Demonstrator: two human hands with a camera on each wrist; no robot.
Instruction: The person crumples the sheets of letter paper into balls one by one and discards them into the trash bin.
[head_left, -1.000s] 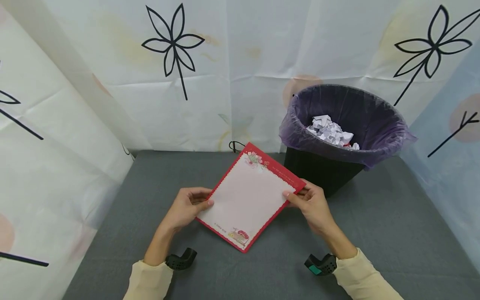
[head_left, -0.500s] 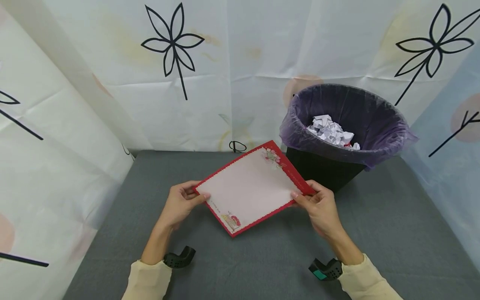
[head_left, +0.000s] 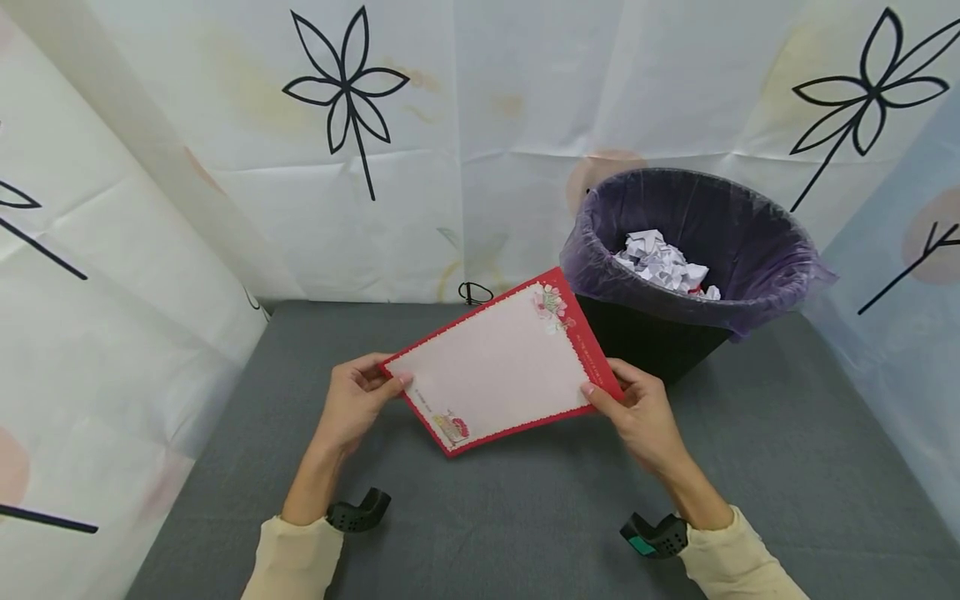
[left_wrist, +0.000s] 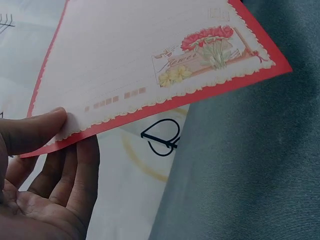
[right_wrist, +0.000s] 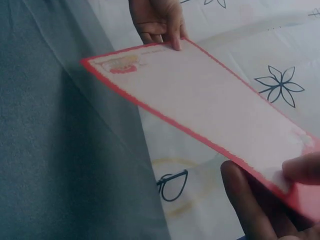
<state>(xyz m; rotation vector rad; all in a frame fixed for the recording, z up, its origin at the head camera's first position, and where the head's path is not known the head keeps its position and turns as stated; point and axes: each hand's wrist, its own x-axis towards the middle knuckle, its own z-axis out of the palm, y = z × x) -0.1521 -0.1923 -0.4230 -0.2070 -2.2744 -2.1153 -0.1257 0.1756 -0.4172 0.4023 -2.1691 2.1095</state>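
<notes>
Here you are, sheet [head_left: 491,362] up in the air between your two hands, lifted off the middle of the table [head_left: 480,533], and its long axis is running nearly side to side, the right end swung toward the table's far edge. Your left hand [head_left: 356,400] is pinching it at the left end, at the corner farther from you, thumb on the printed face and fingers underneath; your right hand [head_left: 645,417] is pinching the opposite corner, the nearer one of the right end, thumb on top there too. And the bin [head_left: 637,333]? Over by the table's far right corner, just past the sheet's right end, so it's your right hand that's nearer, the left well apart from it. The sheet's farthest corner overlaps the bin in the head view, though you can't tell whether they touch. Now the count: two hands, one bin, one purple liner [head_left: 780,287] folded over its rim, one sheet showing, with any layers beneath impossible to judge, and one heap of crumpled paper [head_left: 660,262] inside the bin, its balls too jumbled to number. Two black wrist units [head_left: 360,511], one per arm.
</notes>
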